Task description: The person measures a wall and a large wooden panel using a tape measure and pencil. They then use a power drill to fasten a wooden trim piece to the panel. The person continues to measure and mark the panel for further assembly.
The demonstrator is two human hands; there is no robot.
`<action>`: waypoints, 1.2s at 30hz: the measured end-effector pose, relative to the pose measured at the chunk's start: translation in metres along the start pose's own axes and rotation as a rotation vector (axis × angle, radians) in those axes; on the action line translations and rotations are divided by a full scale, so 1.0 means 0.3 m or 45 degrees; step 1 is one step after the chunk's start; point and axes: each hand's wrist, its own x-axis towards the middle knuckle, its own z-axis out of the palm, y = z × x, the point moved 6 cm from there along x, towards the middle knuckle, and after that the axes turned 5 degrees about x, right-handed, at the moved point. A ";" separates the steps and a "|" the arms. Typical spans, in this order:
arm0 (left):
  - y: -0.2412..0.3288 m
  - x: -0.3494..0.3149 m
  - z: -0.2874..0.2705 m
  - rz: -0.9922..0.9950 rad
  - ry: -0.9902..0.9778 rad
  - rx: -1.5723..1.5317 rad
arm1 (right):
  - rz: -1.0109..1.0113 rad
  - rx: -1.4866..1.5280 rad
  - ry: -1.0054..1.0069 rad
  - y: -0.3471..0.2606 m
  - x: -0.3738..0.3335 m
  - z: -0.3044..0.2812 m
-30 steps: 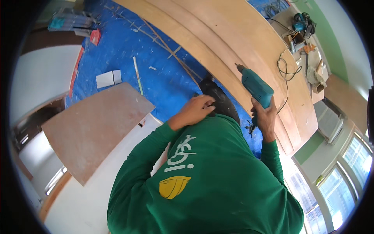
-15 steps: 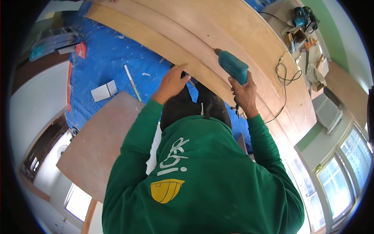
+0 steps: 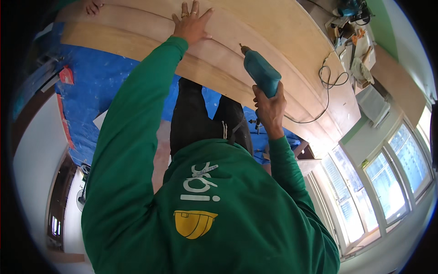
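My right hand [image 3: 271, 108] grips the handle of a teal corded power drill [image 3: 262, 72]. The drill tilts up and to the left, its chuck and bit over a large wooden panel [image 3: 273, 27]. Whether the bit touches the wood I cannot tell. My left hand [image 3: 192, 26] lies on the panel with its fingers spread, near a long seam and left of the drill's tip; a ring shows on one finger. A paler wooden strip [image 3: 114, 39] runs along the panel's near edge.
Another person's hand [image 3: 93, 6] rests on the panel at the far left. A black cord [image 3: 327, 93] loops over the panel's right part. Tools and scraps [image 3: 358, 45] crowd a surface at the far right. Blue sheeting [image 3: 86, 77] covers the floor, with a red piece [image 3: 66, 75] at left.
My left hand has moved forward from the near edge and come down spread on the panel. The drill in my right hand has shifted slightly left and up in view. My view has shifted too.
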 end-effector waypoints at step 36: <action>-0.043 0.023 0.071 -0.066 -0.035 -0.220 | 0.120 -0.278 0.029 -0.165 0.056 0.042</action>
